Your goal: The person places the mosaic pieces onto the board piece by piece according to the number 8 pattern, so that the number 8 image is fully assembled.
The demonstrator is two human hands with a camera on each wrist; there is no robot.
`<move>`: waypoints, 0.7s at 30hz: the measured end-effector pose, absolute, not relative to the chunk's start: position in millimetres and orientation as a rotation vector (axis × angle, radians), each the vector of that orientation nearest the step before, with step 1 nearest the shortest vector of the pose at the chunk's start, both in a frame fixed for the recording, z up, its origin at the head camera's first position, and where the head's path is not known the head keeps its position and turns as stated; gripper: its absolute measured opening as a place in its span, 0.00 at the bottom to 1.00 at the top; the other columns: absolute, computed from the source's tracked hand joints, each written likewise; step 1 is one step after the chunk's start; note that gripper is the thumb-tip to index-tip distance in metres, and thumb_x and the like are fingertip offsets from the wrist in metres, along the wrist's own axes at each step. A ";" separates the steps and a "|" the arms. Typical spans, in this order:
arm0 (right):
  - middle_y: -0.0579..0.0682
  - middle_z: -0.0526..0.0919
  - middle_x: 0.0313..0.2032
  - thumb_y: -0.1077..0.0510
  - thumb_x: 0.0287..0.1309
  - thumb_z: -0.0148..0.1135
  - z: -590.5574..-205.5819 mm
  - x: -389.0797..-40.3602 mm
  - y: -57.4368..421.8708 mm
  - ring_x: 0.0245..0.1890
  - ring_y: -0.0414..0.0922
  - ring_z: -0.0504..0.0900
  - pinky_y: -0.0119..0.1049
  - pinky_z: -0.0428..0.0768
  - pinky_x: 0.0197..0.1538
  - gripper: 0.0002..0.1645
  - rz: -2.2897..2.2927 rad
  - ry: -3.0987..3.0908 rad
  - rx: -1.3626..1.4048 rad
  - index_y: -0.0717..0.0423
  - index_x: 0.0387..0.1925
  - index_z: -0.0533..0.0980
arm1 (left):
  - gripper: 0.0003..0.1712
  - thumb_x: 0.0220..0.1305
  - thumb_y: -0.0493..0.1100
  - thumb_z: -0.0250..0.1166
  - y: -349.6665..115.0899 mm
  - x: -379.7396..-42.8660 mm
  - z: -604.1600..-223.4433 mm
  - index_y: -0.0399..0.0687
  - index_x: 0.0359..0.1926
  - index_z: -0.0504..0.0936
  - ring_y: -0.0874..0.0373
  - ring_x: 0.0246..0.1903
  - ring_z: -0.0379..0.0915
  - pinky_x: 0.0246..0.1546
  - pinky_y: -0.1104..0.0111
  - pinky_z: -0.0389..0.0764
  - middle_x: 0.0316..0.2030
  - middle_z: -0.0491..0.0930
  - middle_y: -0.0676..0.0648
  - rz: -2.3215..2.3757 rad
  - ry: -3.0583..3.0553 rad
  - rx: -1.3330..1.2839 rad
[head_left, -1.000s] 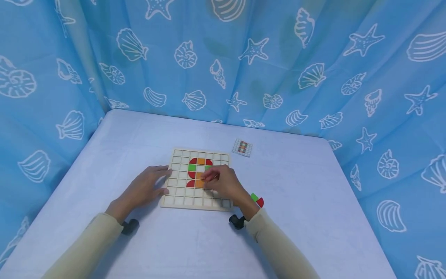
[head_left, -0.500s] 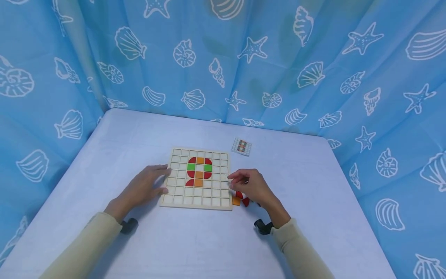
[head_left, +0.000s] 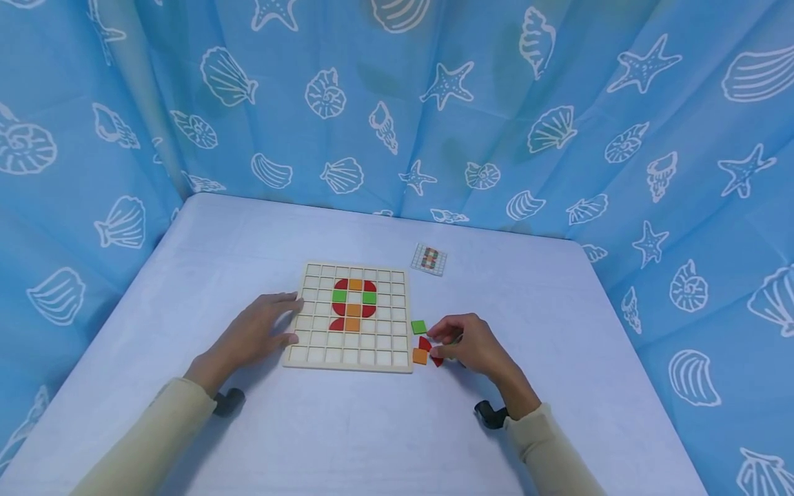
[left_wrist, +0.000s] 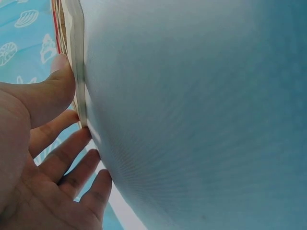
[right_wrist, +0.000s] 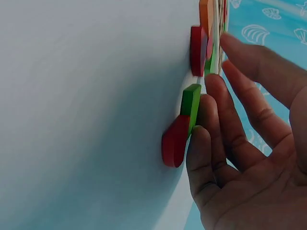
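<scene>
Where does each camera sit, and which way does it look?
Head: on the person's head, facing forward and down at the grid board; left hand, right hand, sleeves show.
Left wrist: on that wrist, facing the board's edge; left hand only.
Right wrist: on that wrist, facing loose tiles; right hand only.
Both head and right wrist show the orange tile.

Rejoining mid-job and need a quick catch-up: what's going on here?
A person's left hand touches the left edge of a grid board that holds red, orange and green tiles. Their right hand is at loose tiles beside the board's right edge, pinching none visibly. A small patterned card lies off the board's far right corner.
</scene>
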State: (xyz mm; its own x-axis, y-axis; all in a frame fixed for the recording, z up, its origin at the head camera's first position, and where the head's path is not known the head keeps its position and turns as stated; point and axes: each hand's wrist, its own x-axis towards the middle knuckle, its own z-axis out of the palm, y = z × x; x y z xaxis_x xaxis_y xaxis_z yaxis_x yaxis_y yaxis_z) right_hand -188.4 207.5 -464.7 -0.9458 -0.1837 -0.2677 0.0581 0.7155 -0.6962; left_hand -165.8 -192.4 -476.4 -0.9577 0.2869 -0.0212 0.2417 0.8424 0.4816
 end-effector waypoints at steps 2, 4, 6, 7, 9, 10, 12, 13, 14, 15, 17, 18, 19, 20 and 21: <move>0.47 0.85 0.38 0.60 0.53 0.83 -464.3 -186.9 211.3 0.40 0.46 0.79 0.33 0.81 0.38 0.14 -1.036 2.608 -0.126 0.45 0.41 0.89 | 0.42 0.66 0.44 0.76 -192.5 -165.7 -476.0 0.40 0.76 0.71 0.34 0.78 0.61 0.78 0.40 0.65 0.78 0.68 0.36 0.746 2.929 0.424; 0.46 0.85 0.38 0.60 0.50 0.85 -464.1 -185.8 214.5 0.40 0.45 0.79 0.33 0.81 0.39 0.16 -0.990 2.618 -0.155 0.44 0.40 0.89 | 0.41 0.66 0.43 0.76 -192.5 -165.1 -474.8 0.39 0.76 0.71 0.34 0.78 0.61 0.78 0.39 0.65 0.77 0.68 0.35 0.747 2.932 0.432; 0.44 0.85 0.38 0.59 0.48 0.86 -464.9 -185.2 217.1 0.40 0.45 0.79 0.33 0.82 0.41 0.17 -0.950 2.626 -0.186 0.43 0.39 0.88 | 0.41 0.66 0.43 0.76 -192.6 -165.1 -474.5 0.39 0.76 0.71 0.34 0.78 0.61 0.78 0.40 0.65 0.77 0.68 0.35 0.745 2.932 0.429; 0.44 0.85 0.37 0.59 0.48 0.86 -465.6 -185.1 218.1 0.40 0.45 0.79 0.34 0.82 0.41 0.17 -0.934 2.628 -0.197 0.43 0.39 0.88 | 0.41 0.66 0.43 0.76 -192.7 -165.0 -474.3 0.39 0.76 0.71 0.34 0.78 0.61 0.78 0.40 0.65 0.77 0.68 0.35 0.744 2.932 0.429; 0.44 0.84 0.36 0.59 0.48 0.86 -467.1 -184.8 219.2 0.39 0.45 0.79 0.34 0.82 0.42 0.16 -0.912 2.631 -0.203 0.42 0.38 0.88 | 0.41 0.66 0.43 0.76 -192.8 -165.1 -473.6 0.39 0.76 0.71 0.34 0.78 0.61 0.78 0.40 0.65 0.77 0.68 0.35 0.743 2.932 0.427; 0.44 0.83 0.36 0.60 0.48 0.86 -467.8 -184.7 219.8 0.39 0.45 0.78 0.35 0.82 0.42 0.16 -0.909 2.630 -0.205 0.43 0.37 0.87 | 0.41 0.66 0.43 0.76 -192.8 -165.2 -473.6 0.39 0.76 0.71 0.34 0.78 0.61 0.78 0.40 0.65 0.77 0.68 0.35 0.743 2.932 0.427; 0.45 0.82 0.35 0.59 0.49 0.86 -469.2 -184.2 220.4 0.39 0.45 0.78 0.35 0.82 0.42 0.15 -0.904 2.629 -0.217 0.42 0.36 0.87 | 0.41 0.66 0.43 0.76 -192.9 -165.1 -473.9 0.39 0.76 0.71 0.34 0.78 0.61 0.78 0.39 0.66 0.77 0.68 0.35 0.745 2.930 0.424; 0.45 0.82 0.34 0.59 0.49 0.86 -469.7 -183.8 220.4 0.38 0.45 0.78 0.35 0.81 0.42 0.15 -0.905 2.628 -0.224 0.42 0.35 0.86 | 0.41 0.66 0.43 0.76 -192.9 -165.1 -474.3 0.40 0.76 0.71 0.34 0.78 0.61 0.78 0.39 0.66 0.77 0.68 0.35 0.747 2.930 0.424; 0.45 0.82 0.34 0.60 0.50 0.85 -470.0 -183.3 220.4 0.38 0.45 0.78 0.35 0.81 0.42 0.15 -0.911 2.626 -0.234 0.42 0.35 0.86 | 0.41 0.66 0.43 0.76 -193.0 -165.1 -474.7 0.40 0.76 0.71 0.34 0.78 0.61 0.78 0.39 0.66 0.77 0.68 0.35 0.748 2.929 0.424; 0.45 0.82 0.34 0.60 0.50 0.85 -470.2 -182.8 220.6 0.38 0.45 0.78 0.35 0.81 0.42 0.15 -0.912 2.626 -0.248 0.43 0.34 0.85 | 0.41 0.66 0.43 0.76 -193.0 -165.1 -475.3 0.40 0.76 0.71 0.34 0.78 0.61 0.78 0.39 0.65 0.77 0.68 0.35 0.749 2.930 0.423; 0.44 0.82 0.33 0.61 0.51 0.84 -470.1 -181.8 220.4 0.37 0.45 0.78 0.35 0.81 0.41 0.15 -0.919 2.620 -0.277 0.43 0.33 0.84 | 0.41 0.66 0.43 0.76 -193.1 -165.2 -477.0 0.40 0.76 0.71 0.34 0.78 0.61 0.78 0.39 0.66 0.77 0.68 0.36 0.752 2.933 0.424; 0.44 0.82 0.33 0.61 0.51 0.84 -470.3 -181.5 220.3 0.36 0.45 0.78 0.34 0.81 0.41 0.15 -0.926 2.613 -0.293 0.43 0.33 0.83 | 0.41 0.66 0.43 0.76 -193.3 -165.3 -477.8 0.40 0.76 0.71 0.34 0.78 0.61 0.78 0.40 0.66 0.77 0.68 0.36 0.754 2.935 0.425; 0.44 0.82 0.33 0.61 0.52 0.84 -470.1 -181.1 220.2 0.36 0.45 0.78 0.34 0.81 0.40 0.15 -0.934 2.607 -0.307 0.43 0.33 0.83 | 0.41 0.66 0.43 0.76 -193.4 -165.4 -478.4 0.40 0.76 0.71 0.34 0.78 0.61 0.78 0.40 0.66 0.77 0.68 0.36 0.758 2.937 0.426; 0.45 0.82 0.33 0.62 0.52 0.83 -469.9 -180.7 220.3 0.36 0.45 0.78 0.33 0.81 0.40 0.15 -0.942 2.601 -0.320 0.44 0.33 0.82 | 0.41 0.66 0.43 0.76 -193.5 -165.4 -478.9 0.40 0.76 0.71 0.34 0.78 0.61 0.78 0.40 0.66 0.77 0.68 0.36 0.761 2.939 0.426; 0.45 0.82 0.33 0.62 0.53 0.83 -469.9 -180.5 220.6 0.35 0.45 0.78 0.32 0.81 0.39 0.16 -0.948 2.597 -0.337 0.45 0.34 0.81 | 0.41 0.66 0.43 0.76 -193.6 -165.3 -479.3 0.40 0.76 0.71 0.34 0.78 0.61 0.78 0.40 0.66 0.77 0.68 0.36 0.763 2.941 0.427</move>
